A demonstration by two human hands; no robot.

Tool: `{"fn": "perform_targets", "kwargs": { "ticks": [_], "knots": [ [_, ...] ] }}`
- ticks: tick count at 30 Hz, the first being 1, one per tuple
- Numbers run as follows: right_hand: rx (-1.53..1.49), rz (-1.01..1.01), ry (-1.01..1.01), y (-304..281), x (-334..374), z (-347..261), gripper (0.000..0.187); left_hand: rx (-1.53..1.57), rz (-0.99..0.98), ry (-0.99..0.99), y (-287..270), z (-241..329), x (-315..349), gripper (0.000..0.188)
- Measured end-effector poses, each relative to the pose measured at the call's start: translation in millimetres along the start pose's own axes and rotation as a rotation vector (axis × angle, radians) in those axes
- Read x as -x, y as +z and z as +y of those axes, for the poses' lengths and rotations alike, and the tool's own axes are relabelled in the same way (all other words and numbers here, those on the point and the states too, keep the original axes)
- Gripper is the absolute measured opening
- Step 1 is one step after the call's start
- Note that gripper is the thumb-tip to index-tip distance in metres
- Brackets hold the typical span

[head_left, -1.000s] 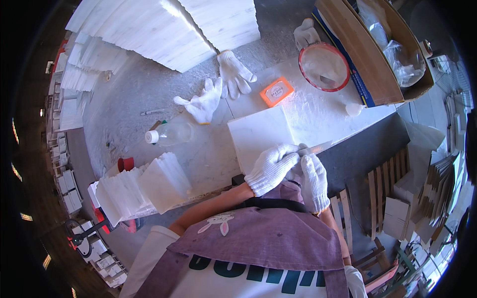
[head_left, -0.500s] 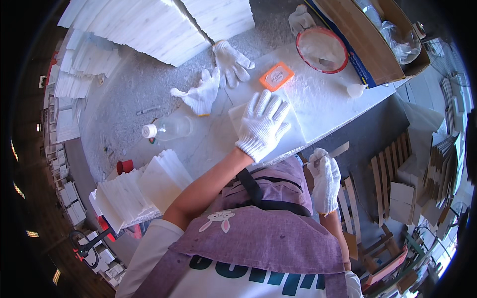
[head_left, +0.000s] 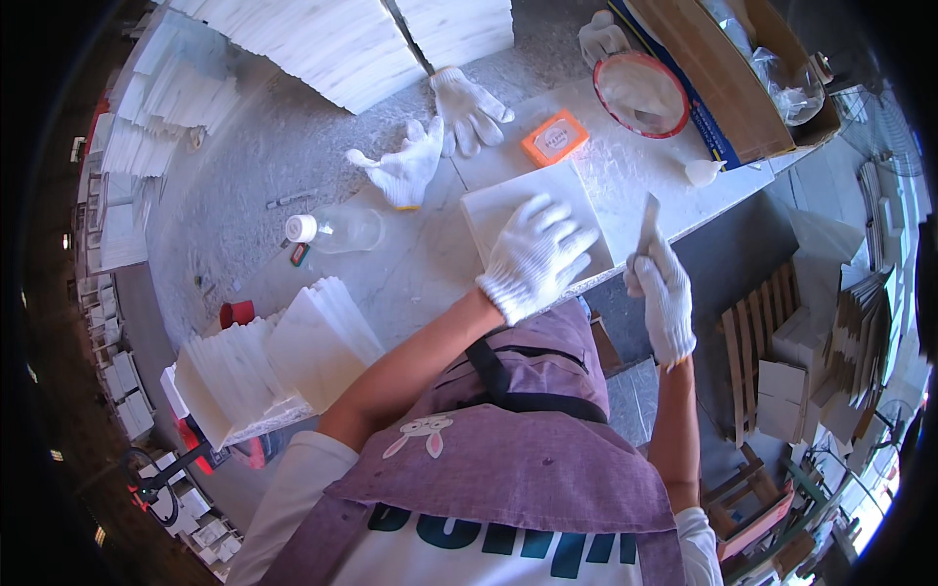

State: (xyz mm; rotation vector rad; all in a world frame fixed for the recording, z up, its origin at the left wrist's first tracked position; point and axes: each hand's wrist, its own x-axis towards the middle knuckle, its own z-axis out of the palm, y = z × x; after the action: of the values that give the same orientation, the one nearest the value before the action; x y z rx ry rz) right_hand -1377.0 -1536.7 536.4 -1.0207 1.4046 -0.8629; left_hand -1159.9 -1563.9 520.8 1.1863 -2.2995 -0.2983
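Note:
My left hand [head_left: 540, 252], in a white knit glove, lies on a square white stone tile [head_left: 503, 200] near the table's front edge, its fingers apart. To its right, my gloved right hand [head_left: 666, 301] is closed round a flat, narrow metal blade [head_left: 649, 223] that looks like a scraper. The blade points up and away, just off the table's edge. Beyond the tile sits an orange block [head_left: 555, 138] with a pale round label. Two spare white gloves, one [head_left: 403, 164] nearer and another [head_left: 469, 112] farther, lie left of that block.
A clear bottle [head_left: 342, 230] with a white cap lies on the left. Stacked white tiles [head_left: 283, 352] stand at the near left, with more slabs [head_left: 293, 44] at the back. A red-rimmed round dish [head_left: 640, 95] and a cardboard box [head_left: 733, 88] occupy the far right.
My right hand has risen toward the table with the blade, which now points upward. My left hand has slid nearer on the tile, its fingers a little more bent.

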Motion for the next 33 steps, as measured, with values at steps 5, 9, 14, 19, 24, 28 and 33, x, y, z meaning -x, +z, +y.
{"fn": "perform_targets", "kwargs": {
  "ticks": [5,9,14,19,24,28,33],
  "knots": [
    [0.347,-0.090,-0.087,7,-71,-16,0.039,-0.067,0.162,-0.072,-2,-1,42,0.034],
    [0.520,-0.212,-0.334,17,-123,-18,0.028,-0.065,0.141,-0.078,-1,2,54,0.035],
    [0.554,-0.362,-0.364,19,-151,-20,0.025,-0.056,0.154,-0.085,1,0,56,0.033],
    [0.536,-0.402,-0.406,24,-158,-21,0.025,-0.049,0.180,-0.082,4,0,57,0.032],
    [0.610,-0.443,-0.392,26,-157,-25,0.025,-0.041,0.194,-0.080,5,-2,57,0.032],
    [0.659,-0.444,-0.516,25,-157,-25,0.025,-0.051,0.196,-0.068,7,-3,58,0.032],
    [0.626,-0.444,-0.410,34,-158,-32,0.023,-0.040,0.186,-0.082,3,-2,56,0.031]
  ]
}}
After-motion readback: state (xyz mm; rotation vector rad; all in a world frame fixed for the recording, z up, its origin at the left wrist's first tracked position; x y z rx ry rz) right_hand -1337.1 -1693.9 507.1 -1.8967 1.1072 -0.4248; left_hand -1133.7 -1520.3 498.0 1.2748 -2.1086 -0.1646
